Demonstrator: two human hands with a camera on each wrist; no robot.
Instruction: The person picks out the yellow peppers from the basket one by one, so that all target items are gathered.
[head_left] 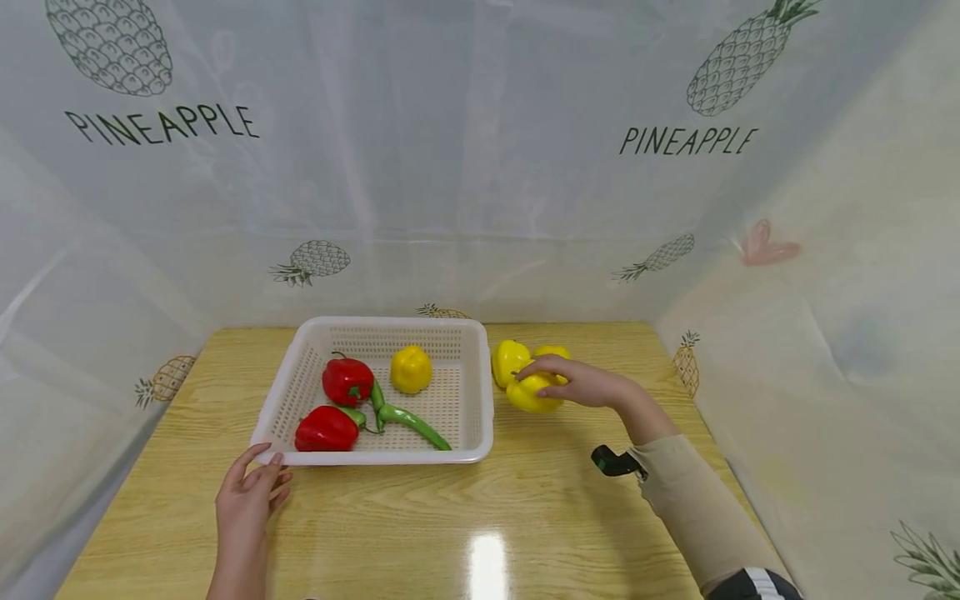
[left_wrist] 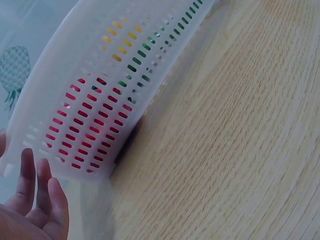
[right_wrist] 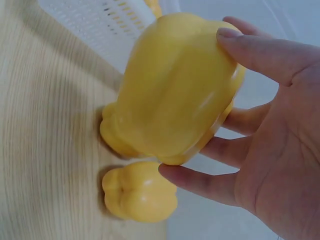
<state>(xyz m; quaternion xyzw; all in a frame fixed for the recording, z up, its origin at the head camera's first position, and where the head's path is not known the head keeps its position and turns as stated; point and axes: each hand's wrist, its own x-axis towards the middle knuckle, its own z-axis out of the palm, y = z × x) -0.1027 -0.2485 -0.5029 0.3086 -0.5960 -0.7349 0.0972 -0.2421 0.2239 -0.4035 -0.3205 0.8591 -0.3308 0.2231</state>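
Note:
In the head view my right hand (head_left: 573, 379) grips a yellow bell pepper (head_left: 534, 393) to the right of the white plastic basket (head_left: 486, 392). The right wrist view shows this yellow bell pepper (right_wrist: 175, 90) between thumb and fingers, tilted above the table. Two other yellow peppers lie behind it, one a yellow pepper (head_left: 512, 362) beside the basket wall. My left hand (head_left: 247, 496) pinches the basket's near left corner at the rim. Its other fingers (left_wrist: 42, 190) stand loosely extended beside the perforated wall.
Inside the basket lie a red bell pepper (head_left: 348, 380), another red bell pepper (head_left: 327, 429), a yellow bell pepper (head_left: 411, 369) and green chili peppers (head_left: 408, 418). The wooden table (head_left: 420, 525) meets pineapple-printed sheeting (head_left: 480, 208) at the back and sides.

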